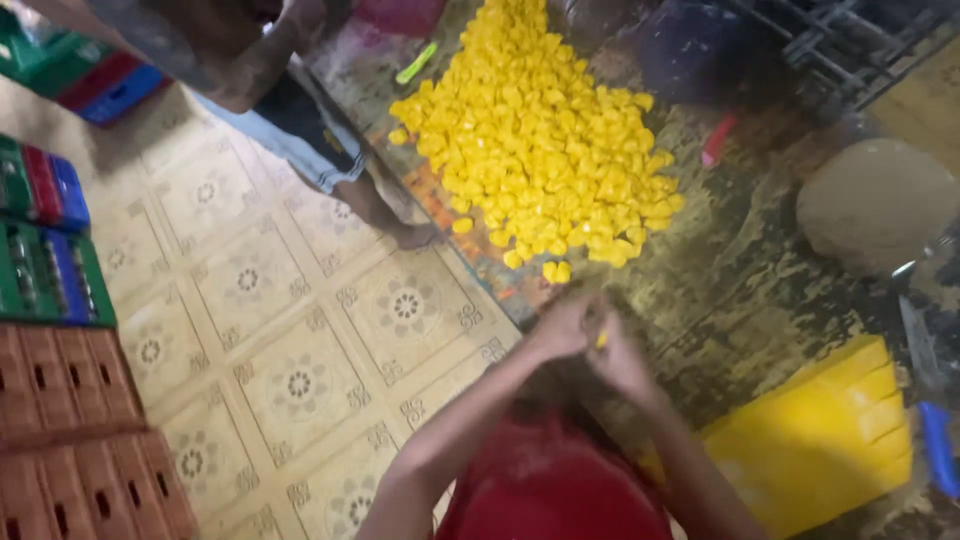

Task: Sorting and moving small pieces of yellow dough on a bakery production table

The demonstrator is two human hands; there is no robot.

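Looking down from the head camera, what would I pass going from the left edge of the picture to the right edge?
Stacked green and brown crates → patterned floor tiles → the person's two hands pressed together, left hand and right hand → big yellow slab → blue-handled tool at the right edge.

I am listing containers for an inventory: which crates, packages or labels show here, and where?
Brown crates: lower left on the floor, rectangular, slotted.
Green crates with red and blue inserts: left edge, above the brown ones.
More crates: top left corner, green, red and blue.
Labels, signs or screens: none legible.
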